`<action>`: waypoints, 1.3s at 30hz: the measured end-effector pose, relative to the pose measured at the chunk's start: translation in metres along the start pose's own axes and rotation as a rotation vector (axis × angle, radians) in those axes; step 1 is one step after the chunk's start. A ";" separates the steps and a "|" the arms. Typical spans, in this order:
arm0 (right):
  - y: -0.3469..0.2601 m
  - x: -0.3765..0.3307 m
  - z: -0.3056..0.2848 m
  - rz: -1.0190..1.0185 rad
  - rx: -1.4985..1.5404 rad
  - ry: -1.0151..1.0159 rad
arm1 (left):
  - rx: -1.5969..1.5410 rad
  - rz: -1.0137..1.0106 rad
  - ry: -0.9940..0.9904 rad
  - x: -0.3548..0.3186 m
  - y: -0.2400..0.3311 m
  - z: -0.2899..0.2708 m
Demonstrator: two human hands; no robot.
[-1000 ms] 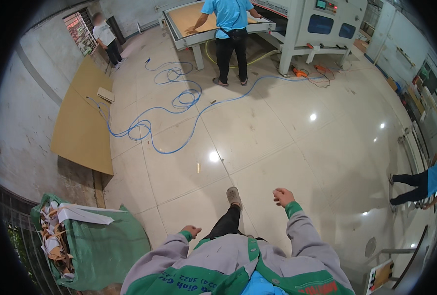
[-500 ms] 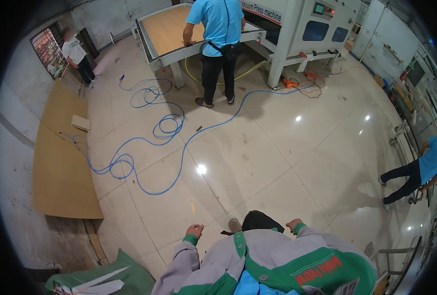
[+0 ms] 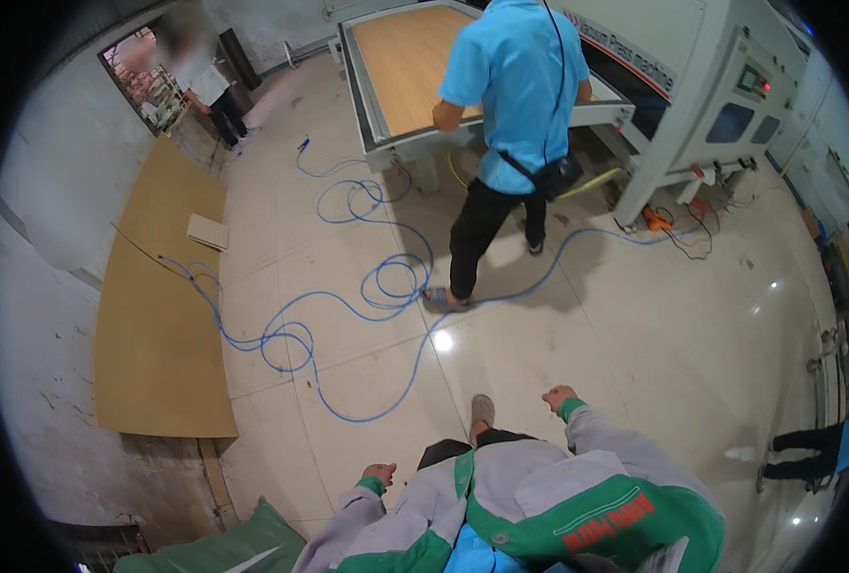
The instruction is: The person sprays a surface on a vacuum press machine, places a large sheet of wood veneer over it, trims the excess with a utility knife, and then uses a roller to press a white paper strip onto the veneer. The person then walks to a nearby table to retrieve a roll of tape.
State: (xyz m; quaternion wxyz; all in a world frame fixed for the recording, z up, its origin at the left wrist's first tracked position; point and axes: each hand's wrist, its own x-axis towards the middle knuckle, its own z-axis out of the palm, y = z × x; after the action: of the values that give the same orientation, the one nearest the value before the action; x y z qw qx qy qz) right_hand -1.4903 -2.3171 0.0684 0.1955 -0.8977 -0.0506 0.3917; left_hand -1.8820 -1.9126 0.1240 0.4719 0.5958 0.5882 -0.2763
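Observation:
My left hand (image 3: 380,473) hangs beside my body at the lower middle, its fingers curled and nothing seen in them. Farther out in front, my right hand (image 3: 559,396) is also loosely closed, with nothing visible in it. Both hang over the pale tiled floor (image 3: 539,349) and touch no object. Grey sleeves with green cuffs cover my arms. One of my shoes (image 3: 482,411) shows between the hands. Ahead of me a blue air hose (image 3: 372,418) lies in loops across the tiles.
A co-worker in blue (image 3: 515,105) stands at a framed table with a wood panel (image 3: 415,57), beside a large press machine (image 3: 701,134). A brown board (image 3: 162,334) leans on the left wall. Another person (image 3: 212,91) stands far left; a green sack (image 3: 219,544) is near my left.
The press, table and hose now appear larger and farther right. The co-worker in blue has stepped back toward me, one foot beside the hose. My right hand has swung forward; my left has drawn back.

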 end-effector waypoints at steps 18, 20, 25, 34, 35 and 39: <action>-0.165 0.169 -0.183 0.170 0.083 0.121 | 0.336 0.661 -0.126 0.171 0.397 -0.070; -0.130 0.197 -0.209 0.280 0.148 0.153 | 0.233 0.715 -0.229 0.172 0.477 -0.061; -0.073 0.290 -0.311 0.307 0.430 0.298 | -0.103 0.853 -0.198 0.140 0.696 -0.040; -0.166 0.469 -0.568 -0.002 0.461 0.795 | -0.208 1.077 0.382 0.150 0.984 -0.070; -0.189 0.484 -0.597 -0.043 0.396 0.874 | -0.343 1.022 0.371 0.153 0.999 -0.073; -0.287 0.553 -0.709 -0.214 0.257 0.906 | -0.108 0.968 0.563 0.184 1.060 -0.091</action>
State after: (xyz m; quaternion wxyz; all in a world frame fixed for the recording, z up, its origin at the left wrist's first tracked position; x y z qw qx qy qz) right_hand -0.5791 -2.1396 0.2403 0.3465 -0.9362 -0.0036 -0.0582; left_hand -0.8546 -1.6048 0.2494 0.3996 0.8235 0.3641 0.1719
